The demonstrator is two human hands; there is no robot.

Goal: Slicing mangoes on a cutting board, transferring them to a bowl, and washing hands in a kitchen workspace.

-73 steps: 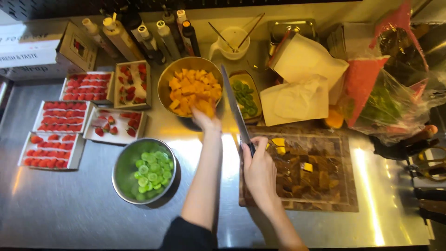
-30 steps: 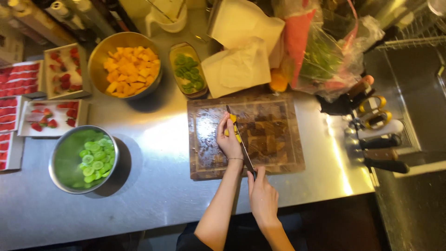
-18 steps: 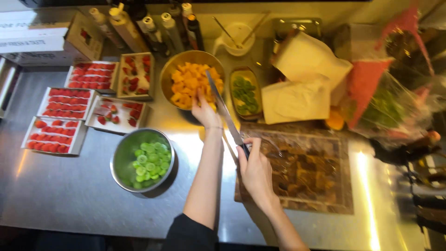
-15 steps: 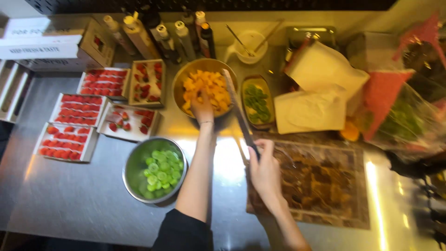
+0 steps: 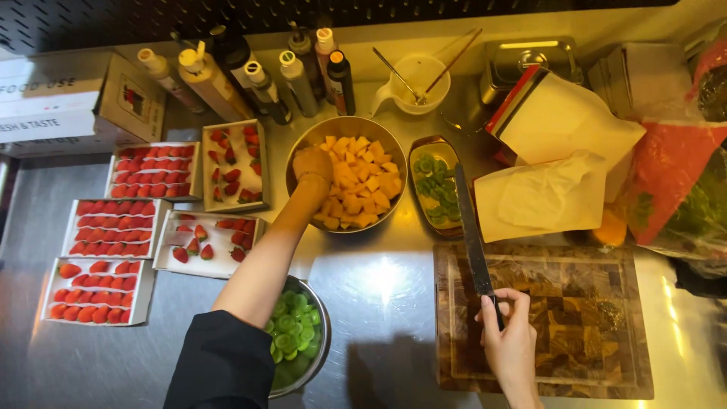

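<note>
Left hand: the left hand reaches into the big metal bowl, fingers curled down onto the orange fruit cubes. It is too blurry to tell if it holds any.
Right hand: the right hand is closed around the handle of a long knife. The blade points away from the person, out past the board's far edge, with its tip by the small dish.
Cutting board: a wooden cutting board lies on the shiny counter, under the right hand.
Small dish: an oval dish of green slices sits just beside the big bowl.
Green bowl: a metal bowl of green fruit slices stands near the person, partly hidden by the black sleeve.
Strawberries: white trays of strawberries lie on the left side.
Bottles: squeeze bottles stand in a row behind the big bowl.
Papers: white paper sheets lie behind the board.
</note>
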